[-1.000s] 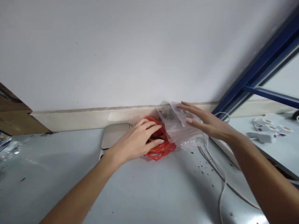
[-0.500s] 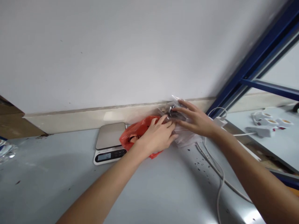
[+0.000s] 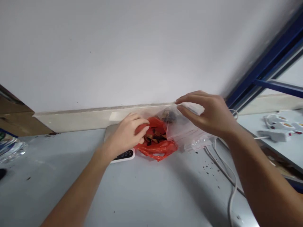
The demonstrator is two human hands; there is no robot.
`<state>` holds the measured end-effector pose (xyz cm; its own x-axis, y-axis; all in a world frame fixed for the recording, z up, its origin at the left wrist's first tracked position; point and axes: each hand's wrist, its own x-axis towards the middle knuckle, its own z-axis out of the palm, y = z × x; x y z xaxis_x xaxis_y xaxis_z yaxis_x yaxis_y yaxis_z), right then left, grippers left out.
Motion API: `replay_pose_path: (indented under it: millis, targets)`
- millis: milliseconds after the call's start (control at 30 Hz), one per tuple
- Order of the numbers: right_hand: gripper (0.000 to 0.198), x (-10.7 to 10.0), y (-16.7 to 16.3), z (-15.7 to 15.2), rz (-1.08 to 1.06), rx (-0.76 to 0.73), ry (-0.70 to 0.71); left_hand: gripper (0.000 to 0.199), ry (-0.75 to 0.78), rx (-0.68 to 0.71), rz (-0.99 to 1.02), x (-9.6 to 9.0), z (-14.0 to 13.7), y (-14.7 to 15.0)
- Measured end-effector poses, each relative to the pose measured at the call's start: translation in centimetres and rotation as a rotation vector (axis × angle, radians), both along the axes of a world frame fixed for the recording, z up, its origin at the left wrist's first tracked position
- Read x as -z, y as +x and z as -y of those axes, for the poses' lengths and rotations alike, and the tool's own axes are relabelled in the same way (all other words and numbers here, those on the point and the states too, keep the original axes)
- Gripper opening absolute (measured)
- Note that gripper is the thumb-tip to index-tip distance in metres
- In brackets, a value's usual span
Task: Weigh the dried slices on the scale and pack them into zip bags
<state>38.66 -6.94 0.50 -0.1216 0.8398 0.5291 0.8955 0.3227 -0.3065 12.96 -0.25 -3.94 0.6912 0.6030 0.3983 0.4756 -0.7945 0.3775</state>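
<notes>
A red plastic bag lies with its mouth spread, showing dry brown, bark-like pieces inside. My left hand is at its left rim, fingers and thumb curled round the red plastic. A clear zip bag leans beside it on the right, with a dark brown clump at its left end. Over the zip bag's top hovers my right hand, its fingers stretched forward and the thumb a little apart. Behind my left hand, a kitchen scale is mostly hidden.
White cables run across the grey table at right, near dark crumbs. A blue metal frame and white power sockets are further right. Clear plastic lies at far left; a wall stands behind.
My left hand has moved left from the clear bag to the red bag's left rim, uncovering the brown pieces. My right hand has lifted slightly and moved right.
</notes>
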Motion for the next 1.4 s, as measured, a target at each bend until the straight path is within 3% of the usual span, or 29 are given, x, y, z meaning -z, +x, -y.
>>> replay_pose_path:
  millis: [167,300,467,600,733,833,933,1000,1067,1233,1400]
  targets:
    - [0.024,-1.0,-5.2,-1.4,-0.073,-0.210,-0.256,0.029,-0.116,-0.080,-0.130,-1.3,0.9,-5.2]
    - [0.019,0.4,-7.3,-2.8,0.004,-0.080,-0.321,0.026,-0.138,-0.131,-0.105,-0.2,1.8,-6.9]
    - [0.033,3.5,-6.8,-2.5,0.436,-0.006,-0.405,0.033,-0.106,0.041,-0.112,1.4,2.0,-4.3]
    - [0.047,5.2,-5.4,-1.6,0.592,0.112,-0.422,0.042,-0.125,0.089,-0.325,1.6,1.1,-0.4]
    - [0.055,5.3,-3.9,-1.6,0.635,0.134,-0.434,0.032,-0.136,0.119,-0.472,1.9,-0.5,2.4]
    - [0.057,5.1,-2.7,-1.7,0.637,0.106,-0.426,0.041,-0.128,0.100,-0.378,1.8,-1.4,2.6]
    - [0.056,5.2,-1.7,-1.6,0.627,0.091,-0.386,0.051,-0.114,-0.028,-0.211,1.0,-1.7,1.7]
    - [0.057,5.3,-1.4,-1.5,0.618,0.080,-0.369,0.044,-0.079,-0.065,-0.116,0.4,-1.6,1.5]
    - [0.057,5.5,-1.2,-1.5,0.597,0.079,-0.370,0.030,-0.084,-0.004,-0.157,0.2,-1.4,1.9]
    - [0.058,6.2,-0.5,-1.6,0.536,0.066,-0.330,0.032,-0.145,0.182,-0.453,0.7,-1.5,4.1]
    - [0.054,6.3,1.0,-1.4,0.441,0.015,-0.287,0.039,-0.042,0.074,-0.177,-0.2,-2.6,2.9]
